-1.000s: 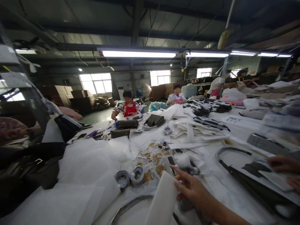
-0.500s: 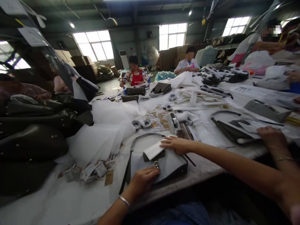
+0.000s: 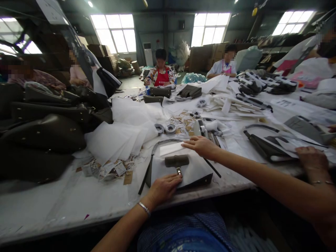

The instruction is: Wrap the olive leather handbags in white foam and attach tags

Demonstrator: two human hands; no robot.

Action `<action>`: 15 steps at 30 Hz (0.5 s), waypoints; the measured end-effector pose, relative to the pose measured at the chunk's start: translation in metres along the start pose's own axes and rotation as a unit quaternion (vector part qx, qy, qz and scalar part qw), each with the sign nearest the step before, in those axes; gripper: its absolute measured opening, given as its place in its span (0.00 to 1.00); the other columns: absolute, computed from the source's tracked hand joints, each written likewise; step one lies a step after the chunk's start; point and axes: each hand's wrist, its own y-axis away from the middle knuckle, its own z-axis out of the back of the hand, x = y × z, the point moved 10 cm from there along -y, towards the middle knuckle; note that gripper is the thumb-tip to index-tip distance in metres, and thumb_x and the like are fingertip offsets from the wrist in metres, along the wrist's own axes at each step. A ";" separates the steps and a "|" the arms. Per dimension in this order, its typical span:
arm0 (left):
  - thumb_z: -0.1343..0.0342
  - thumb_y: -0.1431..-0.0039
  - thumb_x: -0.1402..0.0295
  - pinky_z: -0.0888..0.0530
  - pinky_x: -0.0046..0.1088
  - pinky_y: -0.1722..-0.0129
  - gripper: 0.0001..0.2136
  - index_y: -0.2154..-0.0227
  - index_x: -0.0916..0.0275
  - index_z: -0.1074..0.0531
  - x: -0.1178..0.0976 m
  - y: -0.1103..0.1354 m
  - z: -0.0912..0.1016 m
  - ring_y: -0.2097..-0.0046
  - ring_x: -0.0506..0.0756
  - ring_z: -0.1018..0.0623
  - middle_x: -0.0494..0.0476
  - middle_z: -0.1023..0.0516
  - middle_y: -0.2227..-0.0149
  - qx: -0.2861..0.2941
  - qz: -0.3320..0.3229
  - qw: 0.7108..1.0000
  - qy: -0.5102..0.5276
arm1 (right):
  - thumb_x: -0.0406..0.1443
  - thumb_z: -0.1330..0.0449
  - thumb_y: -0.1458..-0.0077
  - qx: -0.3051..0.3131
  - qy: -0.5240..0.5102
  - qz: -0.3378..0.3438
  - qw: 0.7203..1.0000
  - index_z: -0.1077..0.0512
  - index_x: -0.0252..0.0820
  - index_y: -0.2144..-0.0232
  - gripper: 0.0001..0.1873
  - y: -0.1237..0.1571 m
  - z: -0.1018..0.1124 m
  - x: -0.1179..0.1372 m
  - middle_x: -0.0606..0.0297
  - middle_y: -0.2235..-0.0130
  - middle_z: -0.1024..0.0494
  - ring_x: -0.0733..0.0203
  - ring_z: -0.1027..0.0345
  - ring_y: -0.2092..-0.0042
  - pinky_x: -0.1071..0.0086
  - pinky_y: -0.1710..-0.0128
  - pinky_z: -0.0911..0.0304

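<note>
Grey handbag [image 3: 193,171] flat on worktop [image 3: 65,203] near edge, left hand [image 3: 164,187] fingers [image 3: 174,179] spread on its near edge below clasp [image 3: 177,161], right hand [image 3: 201,145] fingers together flat at its far edge beside white strip [image 3: 170,148].

A grey bag [image 3: 189,171] is seen with a smooth, matt leather-like face; its small clasp [image 3: 179,171] looks like shiny metal. White sheets [image 3: 123,138] look like thin matt non-woven cloth. Dark bags [image 3: 44,136] show a slight sheen. The table [image 3: 65,203] looks pale and matt.
</note>
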 end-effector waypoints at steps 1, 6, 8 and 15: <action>0.51 0.39 0.75 0.32 0.31 0.39 0.21 0.43 0.57 0.33 0.001 0.000 -0.001 0.39 0.52 0.30 0.52 0.27 0.41 0.002 0.002 1.000 0.000 | 0.23 0.46 0.42 -0.038 0.008 -0.005 0.999 0.36 0.46 0.39 0.31 0.006 0.008 0.014 0.59 0.41 0.29 0.51 0.34 0.47 0.58 0.51 0.36; 0.50 0.38 0.73 0.23 0.30 0.50 0.20 0.44 0.56 0.31 0.008 0.005 -0.004 0.51 0.55 0.20 0.55 0.21 0.48 0.007 0.052 0.998 -0.016 | 0.29 0.45 0.37 -0.063 -0.045 0.035 0.996 0.34 0.47 0.40 0.24 0.042 -0.030 0.085 0.62 0.40 0.29 0.53 0.35 0.44 0.57 0.48 0.36; 0.49 0.39 0.72 0.22 0.29 0.55 0.19 0.45 0.55 0.30 0.010 0.007 -0.006 0.57 0.55 0.18 0.54 0.19 0.52 0.013 0.066 0.997 -0.022 | 0.29 0.45 0.37 -0.061 -0.066 0.020 0.996 0.34 0.47 0.40 0.24 0.051 -0.051 0.090 0.62 0.39 0.30 0.51 0.39 0.39 0.55 0.45 0.38; 0.48 0.39 0.73 0.22 0.30 0.55 0.20 0.45 0.54 0.30 0.012 0.008 -0.009 0.57 0.55 0.18 0.53 0.19 0.53 0.015 0.072 0.997 -0.034 | 0.27 0.47 0.37 -0.032 -0.079 0.014 0.996 0.37 0.47 0.38 0.27 0.056 -0.068 0.082 0.60 0.36 0.34 0.46 0.43 0.36 0.49 0.40 0.42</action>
